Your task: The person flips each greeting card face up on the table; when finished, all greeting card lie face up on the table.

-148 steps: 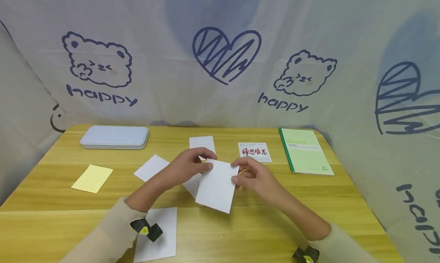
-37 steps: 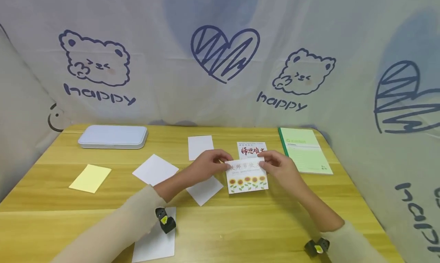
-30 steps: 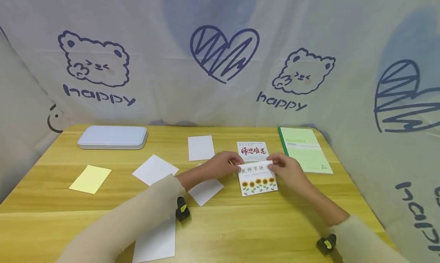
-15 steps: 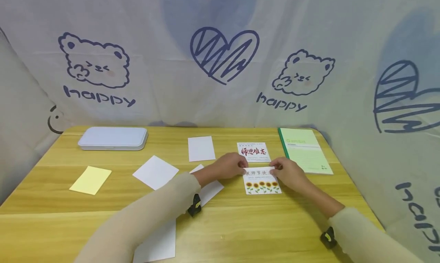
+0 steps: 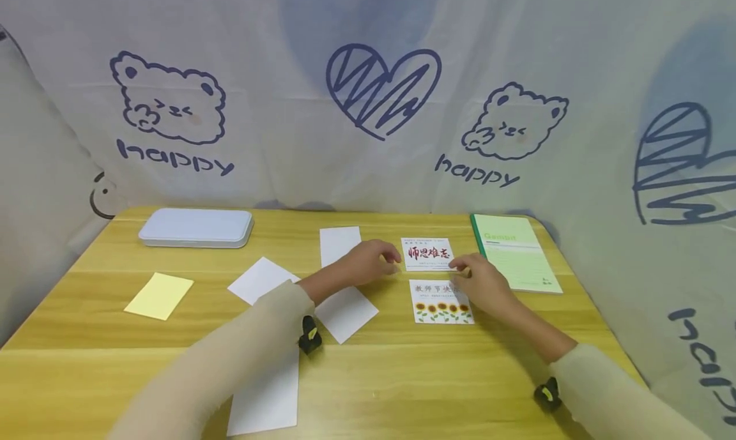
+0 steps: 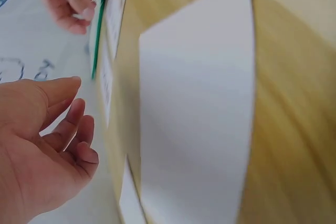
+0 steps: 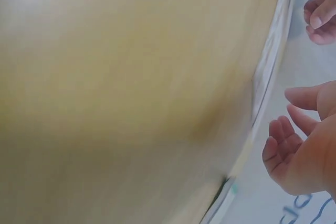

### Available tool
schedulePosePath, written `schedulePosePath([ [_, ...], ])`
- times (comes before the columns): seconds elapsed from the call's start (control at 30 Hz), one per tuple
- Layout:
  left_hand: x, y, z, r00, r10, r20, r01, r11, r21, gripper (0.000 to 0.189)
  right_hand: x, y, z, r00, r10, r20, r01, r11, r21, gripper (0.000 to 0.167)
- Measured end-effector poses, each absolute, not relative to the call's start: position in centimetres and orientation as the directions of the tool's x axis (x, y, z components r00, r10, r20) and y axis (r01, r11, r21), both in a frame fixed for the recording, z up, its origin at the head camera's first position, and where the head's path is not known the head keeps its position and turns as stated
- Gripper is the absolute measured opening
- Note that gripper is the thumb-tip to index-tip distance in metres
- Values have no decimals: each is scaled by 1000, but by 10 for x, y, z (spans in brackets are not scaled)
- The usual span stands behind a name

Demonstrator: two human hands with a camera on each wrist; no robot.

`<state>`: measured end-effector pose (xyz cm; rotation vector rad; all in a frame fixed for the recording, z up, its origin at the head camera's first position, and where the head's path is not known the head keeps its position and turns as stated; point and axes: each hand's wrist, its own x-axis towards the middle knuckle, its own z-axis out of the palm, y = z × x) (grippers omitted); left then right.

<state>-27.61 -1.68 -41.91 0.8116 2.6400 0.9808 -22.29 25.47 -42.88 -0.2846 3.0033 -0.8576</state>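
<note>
A sunflower card (image 5: 439,309) lies flat on the table, just below a card with red characters (image 5: 427,255). To the left of both cards hovers my left hand (image 5: 370,261), its fingers loosely bent and holding nothing. My right hand (image 5: 482,281) overlaps the sunflower card's upper right corner in the head view. Its thumb and fingers stand apart in the right wrist view, with nothing between them. Beneath the left forearm, a blank white card (image 5: 347,315) is partly covered.
More blank white cards lie at the back (image 5: 338,241), centre left (image 5: 261,280) and front (image 5: 267,395). A yellow note pad (image 5: 159,295) sits at left, a pale pencil case (image 5: 195,227) behind it. A green notebook (image 5: 517,255) lies at the right back. A printed curtain (image 5: 276,133) hangs behind the table.
Both hands held up the card, blank side showing, then sunflower side. It was moved right and laid below the red-character card. Both hands have let go; the left has drawn away leftward.
</note>
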Motion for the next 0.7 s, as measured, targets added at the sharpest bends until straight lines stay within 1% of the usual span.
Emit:
schedulePosePath([
  [0.2, -281, -62, -413, -857, 516, -5, 369, 619, 693, 24, -228, 223, -424, -976, -213, 35, -192, 784, -591, 29],
  [0.37, -284, -96, -412, -882, 470, 22, 345, 614, 709, 21, -232, 194, -424, -961, -276, 22, -226, 733, -641, 29],
  [0.57, -295, -123, -416, -904, 428, -13, 303, 662, 685, 25, -241, 158, -423, -927, -374, 6, -276, 672, -687, 36],
  [0.7, -301, -134, -420, -919, 395, -15, 280, 676, 682, 26, -250, 137, -427, -912, -409, 11, -293, 634, -715, 38],
])
